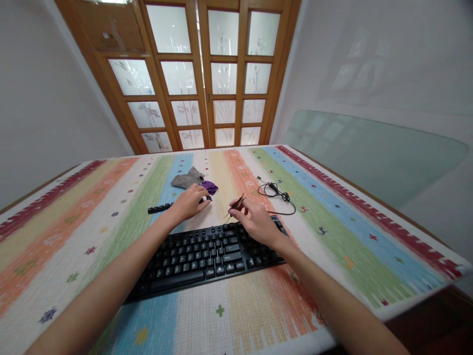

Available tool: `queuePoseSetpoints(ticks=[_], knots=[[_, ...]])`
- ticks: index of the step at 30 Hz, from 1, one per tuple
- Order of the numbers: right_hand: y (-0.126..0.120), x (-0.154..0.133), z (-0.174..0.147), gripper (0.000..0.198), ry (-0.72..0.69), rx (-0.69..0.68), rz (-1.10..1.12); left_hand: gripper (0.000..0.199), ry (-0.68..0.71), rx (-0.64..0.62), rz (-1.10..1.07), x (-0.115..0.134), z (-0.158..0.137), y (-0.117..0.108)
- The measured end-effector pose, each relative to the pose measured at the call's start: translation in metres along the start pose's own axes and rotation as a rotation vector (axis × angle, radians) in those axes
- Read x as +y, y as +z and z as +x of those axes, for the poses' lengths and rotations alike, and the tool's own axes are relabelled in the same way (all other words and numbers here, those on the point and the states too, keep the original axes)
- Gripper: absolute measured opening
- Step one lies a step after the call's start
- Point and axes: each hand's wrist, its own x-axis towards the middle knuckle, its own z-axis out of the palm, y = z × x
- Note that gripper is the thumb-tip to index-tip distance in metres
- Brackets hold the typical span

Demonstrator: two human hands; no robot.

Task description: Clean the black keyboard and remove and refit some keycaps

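Observation:
A black computer keyboard (pixel 207 254) lies on the striped cloth in front of me. Past its far edge, a row of loose black keycaps (pixel 158 209) stretches across the cloth. My left hand (pixel 190 201) is over the right end of that row, thumb and fingers around a black keycap (pixel 209 198). Above the keyboard's upper right part, my right hand (pixel 253 217) grips a small brown-handled tool with thin wire prongs, apparently a wire keycap puller (pixel 239 201). Its prongs point left and down. The right hand hides some of the keys below it.
A grey cloth (pixel 186 178) and a purple cloth (pixel 210 187) lie beyond my left hand. The keyboard's coiled cable (pixel 277 191) rests to the right. The striped tablecloth (pixel 332 241) covers the table, with wooden glazed doors (pixel 205 74) behind.

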Motion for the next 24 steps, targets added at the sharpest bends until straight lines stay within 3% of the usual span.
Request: queuePoseSetpoints(ticks=[9, 24], knots=[[-0.001, 0.002, 0.0, 0.016, -0.006, -0.042, -0.095, 0.021, -0.035, -0.122, 0.074, -0.011, 0.01, 0.009], [0.009, 0.009, -0.004, 0.004, -0.02, -0.012, -0.059, 0.025, -0.056, -0.168, 0.11, -0.015, 0.009, 0.012]])
